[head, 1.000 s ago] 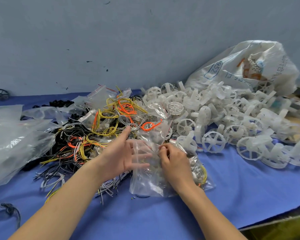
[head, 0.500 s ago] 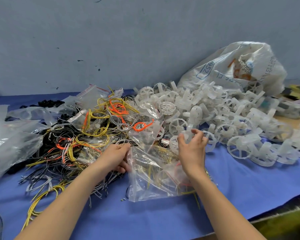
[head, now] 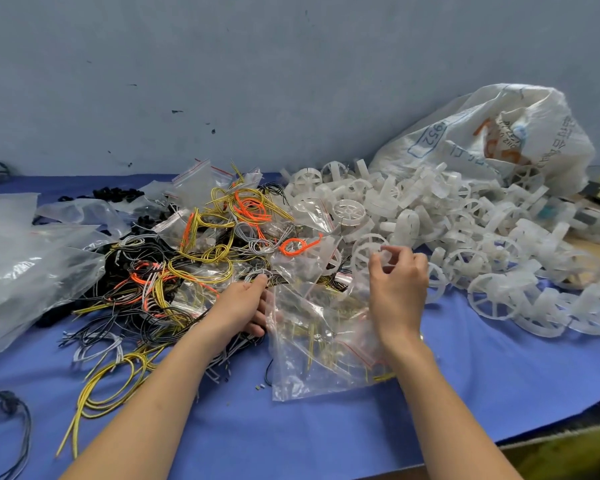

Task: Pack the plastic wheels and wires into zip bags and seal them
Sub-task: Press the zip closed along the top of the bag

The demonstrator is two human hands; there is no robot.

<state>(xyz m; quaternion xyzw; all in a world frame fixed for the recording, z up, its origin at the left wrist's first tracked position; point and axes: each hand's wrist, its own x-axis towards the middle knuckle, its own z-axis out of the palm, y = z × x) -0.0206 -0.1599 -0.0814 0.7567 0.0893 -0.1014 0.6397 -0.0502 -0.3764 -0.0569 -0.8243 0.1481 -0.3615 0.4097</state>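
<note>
Right hand [head: 397, 289] pinches a plastic wheel [head: 362, 251], left hand [head: 243, 306] grips the zip bag [head: 291, 375] — spokes may snag its limp mouth.

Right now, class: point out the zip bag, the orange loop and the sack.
zip bag [head: 312, 372]: head view, its lower clear panel.
orange loop [head: 293, 247]: head view, its coiled end.
sack [head: 465, 119]: head view, its upper left side.

A blue cloth [head: 326, 438] covers the table below a scuffed grey wall [head: 257, 81]. A printed white sack [head: 499, 140] slumps against that wall at right. Small black parts [head: 118, 195] lie heaped at back left.
</note>
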